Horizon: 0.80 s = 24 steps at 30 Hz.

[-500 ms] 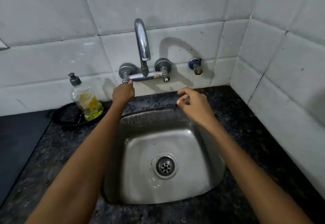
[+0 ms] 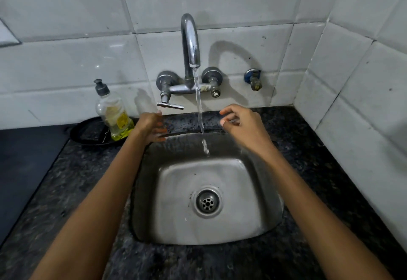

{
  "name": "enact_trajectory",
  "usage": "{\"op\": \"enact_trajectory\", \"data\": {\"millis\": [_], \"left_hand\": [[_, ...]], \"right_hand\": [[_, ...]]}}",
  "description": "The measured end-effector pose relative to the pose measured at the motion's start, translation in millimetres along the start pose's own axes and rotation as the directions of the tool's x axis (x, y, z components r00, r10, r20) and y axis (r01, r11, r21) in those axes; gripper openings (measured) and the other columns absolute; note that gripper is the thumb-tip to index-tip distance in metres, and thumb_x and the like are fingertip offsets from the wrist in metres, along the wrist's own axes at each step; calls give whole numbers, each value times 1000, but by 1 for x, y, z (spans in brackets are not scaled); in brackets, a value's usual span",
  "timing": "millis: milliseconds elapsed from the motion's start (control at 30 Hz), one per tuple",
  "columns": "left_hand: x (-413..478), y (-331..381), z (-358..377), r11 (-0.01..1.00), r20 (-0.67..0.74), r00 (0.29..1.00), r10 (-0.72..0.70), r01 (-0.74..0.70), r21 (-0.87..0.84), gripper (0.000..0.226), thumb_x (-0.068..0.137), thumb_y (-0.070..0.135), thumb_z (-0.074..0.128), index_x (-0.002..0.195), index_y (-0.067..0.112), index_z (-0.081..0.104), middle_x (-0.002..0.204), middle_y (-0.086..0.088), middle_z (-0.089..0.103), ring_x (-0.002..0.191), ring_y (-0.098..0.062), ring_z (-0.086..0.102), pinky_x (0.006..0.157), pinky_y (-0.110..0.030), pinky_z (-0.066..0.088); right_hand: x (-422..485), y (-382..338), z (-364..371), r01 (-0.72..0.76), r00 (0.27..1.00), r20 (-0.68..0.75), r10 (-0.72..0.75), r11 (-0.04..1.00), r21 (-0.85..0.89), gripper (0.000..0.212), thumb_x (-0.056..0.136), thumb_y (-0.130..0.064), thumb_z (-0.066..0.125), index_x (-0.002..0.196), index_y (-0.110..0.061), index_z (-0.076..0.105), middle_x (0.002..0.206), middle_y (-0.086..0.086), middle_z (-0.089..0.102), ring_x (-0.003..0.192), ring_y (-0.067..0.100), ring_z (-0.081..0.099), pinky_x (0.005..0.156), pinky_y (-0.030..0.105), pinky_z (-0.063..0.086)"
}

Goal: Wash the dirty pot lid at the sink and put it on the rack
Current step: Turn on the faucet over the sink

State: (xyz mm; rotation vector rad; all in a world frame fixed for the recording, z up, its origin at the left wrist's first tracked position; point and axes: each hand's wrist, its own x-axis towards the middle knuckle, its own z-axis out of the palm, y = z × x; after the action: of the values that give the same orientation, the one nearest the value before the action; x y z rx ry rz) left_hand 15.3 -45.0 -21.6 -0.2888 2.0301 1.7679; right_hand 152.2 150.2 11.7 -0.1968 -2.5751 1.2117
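- Water is running from the tap [image 2: 190,39] into the sink [image 2: 204,231] — the basin is holding nothing.
- The left hand [image 2: 152,126] is hovering just below the tap's lever, grip released and empty.
- The right hand [image 2: 244,128] is hanging right of the stream, fingers loosely curled, grasping nothing.
- A dark round piece [image 2: 88,133] — possibly the pot lid — is lying left of the sink under the soap bottle [image 2: 113,114]; washing and racking are still to come, and no rack is showing.

Tap [image 2: 190,37] running into sink [image 2: 207,231]; both hands [image 2: 150,125] empty, fingers loose.
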Motion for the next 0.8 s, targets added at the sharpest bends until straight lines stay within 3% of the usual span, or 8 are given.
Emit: {"op": "enact_trajectory", "data": {"millis": [67,133,200,333,433,600,700,800], "left_hand": [[-16,-16,-7,997,11,1000,-9,8,73,19,95,21,38,81,19,51,81,-4,48,71,-18,50,66,-33,43],[-26,-35,-17,994,1,1000,10,-10,112,23,94,16,40,71,18,46,69,-3,43,55,-12,49,62,-26,39],[-42,-50,-28,985,-11,999,38,-35,169,25,93,13,40,70,17,48,64,-2,41,45,-8,45,61,-23,35],[-81,-70,-63,963,-131,985,111,-75,258,20,92,10,45,78,18,56,76,-8,52,65,-16,48,57,-22,36],[-104,-71,-82,928,-167,972,162,-92,362,17,93,13,48,104,7,59,81,-8,55,67,-16,52,47,-18,42],[-168,-87,-168,873,-341,908,244,-52,486,27,89,23,54,113,10,59,103,-9,63,97,-22,60,80,-35,50],[-209,-107,-226,808,-425,856,294,15,589,32,86,23,58,116,11,59,116,-10,64,104,-23,59,89,-33,46],[-237,-136,-285,681,-482,822,304,166,713,40,85,26,59,121,10,56,124,-13,59,116,-29,54,94,-36,42]], "right_hand": [[-5,-11,10,38,998,46,-38,999,10,22,84,-15,61,106,-13,63,91,-1,67,80,10,59,70,18,46],[-10,-20,26,74,991,113,-77,997,33,19,84,-14,61,102,-13,65,87,-1,66,77,10,58,69,18,46],[-14,-27,49,103,976,186,-116,992,78,16,82,-13,62,97,-13,67,82,2,65,74,11,58,74,27,50],[-25,-48,102,114,930,330,-161,981,158,12,79,-11,62,89,-15,68,73,1,64,75,21,64,77,36,53],[-29,-61,130,90,903,397,-165,976,200,12,79,-9,60,86,-15,67,68,4,63,78,27,66,77,38,52],[-63,-117,192,176,810,521,-268,960,219,10,81,-15,60,87,-19,66,78,4,66,79,20,65,73,30,52],[-89,-157,230,198,771,556,-309,947,251,10,82,-14,59,88,-19,65,78,5,67,83,23,68,73,34,55],[-118,-190,269,189,755,576,-315,944,269,12,82,-11,59,92,-13,67,77,5,67,80,22,69,74,33,54]]}}
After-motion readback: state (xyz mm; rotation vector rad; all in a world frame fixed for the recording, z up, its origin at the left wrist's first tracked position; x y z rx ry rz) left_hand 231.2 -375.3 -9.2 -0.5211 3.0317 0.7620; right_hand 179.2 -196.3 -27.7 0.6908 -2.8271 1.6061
